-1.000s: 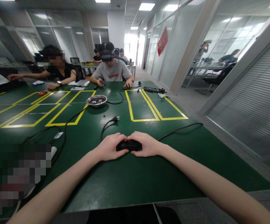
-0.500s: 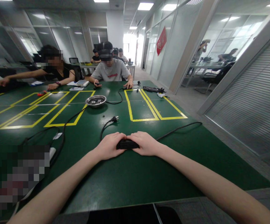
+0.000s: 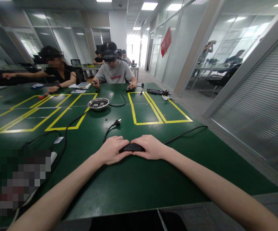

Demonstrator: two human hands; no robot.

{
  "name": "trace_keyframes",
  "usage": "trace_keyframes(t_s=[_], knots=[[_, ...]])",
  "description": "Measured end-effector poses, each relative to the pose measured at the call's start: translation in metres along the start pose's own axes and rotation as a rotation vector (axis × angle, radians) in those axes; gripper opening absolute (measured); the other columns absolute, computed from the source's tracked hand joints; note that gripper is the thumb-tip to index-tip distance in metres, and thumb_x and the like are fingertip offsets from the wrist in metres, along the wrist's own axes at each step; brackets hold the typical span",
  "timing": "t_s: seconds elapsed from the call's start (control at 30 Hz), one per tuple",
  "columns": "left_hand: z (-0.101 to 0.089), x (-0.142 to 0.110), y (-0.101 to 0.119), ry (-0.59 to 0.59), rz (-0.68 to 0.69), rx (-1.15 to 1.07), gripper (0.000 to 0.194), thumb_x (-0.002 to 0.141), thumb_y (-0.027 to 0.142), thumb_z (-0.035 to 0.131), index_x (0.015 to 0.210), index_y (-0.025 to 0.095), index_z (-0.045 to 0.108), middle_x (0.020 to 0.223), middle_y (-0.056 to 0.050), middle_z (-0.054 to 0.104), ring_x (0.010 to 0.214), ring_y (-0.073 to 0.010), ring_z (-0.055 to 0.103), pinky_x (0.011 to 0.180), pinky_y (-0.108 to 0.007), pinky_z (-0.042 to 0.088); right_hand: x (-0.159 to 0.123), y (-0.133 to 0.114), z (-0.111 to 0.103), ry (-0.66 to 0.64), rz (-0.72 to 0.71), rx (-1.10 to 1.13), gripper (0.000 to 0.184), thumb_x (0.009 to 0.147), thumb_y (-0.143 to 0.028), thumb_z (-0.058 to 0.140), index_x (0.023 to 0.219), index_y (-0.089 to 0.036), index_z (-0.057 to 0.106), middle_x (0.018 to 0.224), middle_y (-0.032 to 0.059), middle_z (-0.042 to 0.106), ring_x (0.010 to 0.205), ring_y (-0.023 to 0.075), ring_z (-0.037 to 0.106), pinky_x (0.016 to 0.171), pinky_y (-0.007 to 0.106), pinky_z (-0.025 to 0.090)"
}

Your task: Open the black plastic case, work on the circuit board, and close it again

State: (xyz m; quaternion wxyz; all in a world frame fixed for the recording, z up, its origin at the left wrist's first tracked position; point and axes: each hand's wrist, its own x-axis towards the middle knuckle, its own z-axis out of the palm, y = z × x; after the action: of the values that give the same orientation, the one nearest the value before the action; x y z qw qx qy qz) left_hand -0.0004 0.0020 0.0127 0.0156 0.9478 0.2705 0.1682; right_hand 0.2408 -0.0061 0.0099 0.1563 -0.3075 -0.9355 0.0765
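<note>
Both hands grip a black power adapter (image 3: pixel 133 147) low over the green table (image 3: pixel 134 183). My left hand (image 3: pixel 113 149) is closed around its left end, fingers over the far side and thumb along the near side. The right end is in my right hand (image 3: pixel 150 147), closed in the same way. A black cord runs from behind my left hand to a plug (image 3: pixel 117 122) with metal prongs, lying on the table. On the other side a thin black cable (image 3: pixel 187 134) trails off to the right. The ends of the adapter are hidden under my fingers.
A metal bowl (image 3: pixel 98 108) holding small metal pieces stands ahead, cables beside it. Yellow tape (image 3: pixel 151 123) marks rectangles on the table. A folded black tripod-like object (image 3: pixel 158 92) lies farther back. Opposite, a person in grey (image 3: pixel 113 75) handles dark objects; another person (image 3: pixel 59 75) reaches left.
The adapter has tilted slightly in my hands, its ribbed side now showing more. My left thumb has shifted right along it. Opposite, the person in grey has raised one hand a little.
</note>
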Motion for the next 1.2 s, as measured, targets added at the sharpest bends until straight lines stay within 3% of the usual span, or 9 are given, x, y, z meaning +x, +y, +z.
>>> trace_keyframes(t_s=[0.13, 0.57, 0.63, 0.73, 0.8, 0.93, 1.03, 1.13, 1.2], knots=[[0.002, -0.001, 0.001, 0.019, -0.014, -0.063, 0.039, 0.105, 0.053, 0.046, 0.1, 0.018, 0.064, 0.085, -0.007, 0.069, 0.077, -0.0222, 0.065, 0.073, -0.033, 0.048, -0.001, 0.002, 0.002, -0.001, -0.017, -0.035, 0.028, 0.103, -0.043, 0.058, 0.113, -0.018, 0.064, 0.092, 0.009, 0.074, 0.081, 0.0238, 0.07, 0.076, 0.034, 0.047], [0.003, -0.003, -0.003, 0.084, -0.13, -0.1, 0.045, 0.102, 0.053, 0.052, 0.124, 0.017, 0.069, 0.1, -0.011, 0.076, 0.089, -0.0256, 0.07, 0.084, -0.037, 0.053, -0.005, 0.014, 0.008, 0.148, -0.114, -0.183, 0.034, 0.103, -0.029, 0.053, 0.135, -0.018, 0.06, 0.119, 0.0151, 0.073, 0.094, 0.0241, 0.069, 0.079, 0.035, 0.048], [0.002, -0.003, -0.001, 0.075, -0.218, -0.188, 0.043, 0.105, 0.05, 0.044, 0.119, 0.02, 0.071, 0.103, -0.009, 0.077, 0.092, -0.024, 0.071, 0.083, -0.034, 0.054, -0.007, 0.015, 0.008, 0.172, -0.15, -0.226, 0.037, 0.105, -0.026, 0.048, 0.139, -0.019, 0.059, 0.127, 0.016, 0.07, 0.094, 0.023, 0.069, 0.079, 0.035, 0.047], [0.001, -0.003, 0.002, 0.032, -0.315, -0.298, 0.043, 0.108, 0.046, 0.038, 0.099, 0.021, 0.073, 0.086, -0.003, 0.076, 0.077, -0.0199, 0.069, 0.071, -0.029, 0.051, -0.009, 0.016, 0.005, 0.21, -0.17, -0.262, 0.039, 0.105, -0.019, 0.04, 0.138, -0.022, 0.061, 0.131, 0.0153, 0.069, 0.095, 0.0218, 0.068, 0.079, 0.034, 0.048], [0.002, -0.002, 0.005, 0.025, -0.328, -0.359, 0.039, 0.105, 0.047, 0.045, 0.098, 0.02, 0.072, 0.08, -0.001, 0.074, 0.069, -0.0182, 0.066, 0.065, -0.027, 0.049, -0.009, 0.017, 0.003, 0.213, -0.172, -0.279, 0.04, 0.104, -0.016, 0.039, 0.137, -0.021, 0.062, 0.13, 0.0152, 0.069, 0.097, 0.0222, 0.068, 0.079, 0.034, 0.048], [0.009, -0.003, 0.005, 0.13, -0.324, -0.457, 0.032, 0.098, 0.046, 0.06, 0.115, 0.02, 0.069, 0.1, -0.004, 0.077, 0.081, -0.0196, 0.069, 0.072, -0.029, 0.053, -0.007, 0.019, 0.001, 0.153, -0.101, -0.298, 0.044, 0.097, -0.013, 0.051, 0.139, -0.018, 0.06, 0.123, 0.0152, 0.071, 0.097, 0.0246, 0.069, 0.079, 0.035, 0.05], [0.012, -0.004, 0.0, 0.242, -0.299, -0.324, 0.032, 0.093, 0.045, 0.07, 0.114, 0.021, 0.068, 0.103, -0.006, 0.075, 0.09, -0.0227, 0.069, 0.081, -0.034, 0.055, -0.006, 0.018, 0.0, 0.074, -0.007, -0.211, 0.053, 0.092, -0.018, 0.062, 0.145, -0.018, 0.056, 0.115, 0.0122, 0.074, 0.097, 0.0255, 0.071, 0.079, 0.034, 0.052], [0.012, -0.003, -0.006, 0.247, -0.226, -0.145, 0.026, 0.092, 0.041, 0.075, 0.107, 0.021, 0.067, 0.094, -0.004, 0.073, 0.087, -0.0229, 0.068, 0.084, -0.037, 0.052, -0.007, 0.015, 0.001, 0.064, 0.083, -0.071, 0.057, 0.092, -0.038, 0.07, 0.145, -0.02, 0.056, 0.119, 0.0116, 0.075, 0.101, 0.0266, 0.073, 0.081, 0.034, 0.054], [0.01, -0.003, -0.007, 0.228, -0.182, -0.087, 0.023, 0.092, 0.039, 0.074, 0.104, 0.021, 0.067, 0.091, -0.004, 0.072, 0.086, -0.0227, 0.067, 0.085, -0.037, 0.051, -0.007, 0.014, 0.002, 0.074, 0.137, -0.039, 0.048, 0.096, -0.045, 0.067, 0.136, -0.019, 0.063, 0.118, 0.0116, 0.076, 0.1, 0.0266, 0.074, 0.081, 0.034, 0.054]])
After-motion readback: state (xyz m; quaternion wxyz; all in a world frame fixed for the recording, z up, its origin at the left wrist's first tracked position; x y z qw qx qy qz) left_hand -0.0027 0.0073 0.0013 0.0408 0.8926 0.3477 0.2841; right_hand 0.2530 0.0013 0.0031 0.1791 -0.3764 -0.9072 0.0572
